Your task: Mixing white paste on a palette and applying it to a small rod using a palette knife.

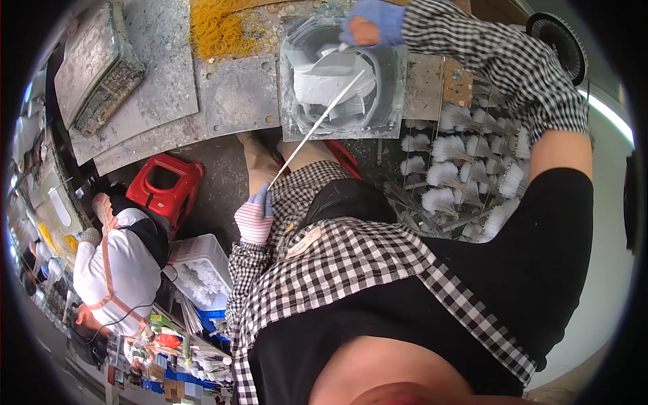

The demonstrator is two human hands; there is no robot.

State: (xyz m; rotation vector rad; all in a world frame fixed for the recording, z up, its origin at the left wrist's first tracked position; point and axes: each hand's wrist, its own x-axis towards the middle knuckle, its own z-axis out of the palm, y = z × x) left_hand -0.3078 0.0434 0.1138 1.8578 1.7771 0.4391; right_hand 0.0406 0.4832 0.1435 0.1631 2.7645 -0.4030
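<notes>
My left hand (255, 219), in a striped glove with grey-blue fingertips, is closed round the lower end of a long thin white rod (307, 135). The rod slants up to the right, and its far end lies over a mound of white paste (314, 88). That paste sits on a smeared, squarish grey tray (293, 128) on the bench. At the tray's far right edge, my right hand (372, 23), in a blue glove, closes round the handle of a scraper (334, 64) whose broad blade rests at the paste. The fingers' exact grip is partly hidden.
Yellow rubber bands (223, 30) lie at the bench's back. A paste-crusted block (101, 74) stands at left. White bristle tufts (449, 172) fill racks at right, below a fan (557, 47). A red stool (165, 189) and a seated co-worker (121, 270) are at left.
</notes>
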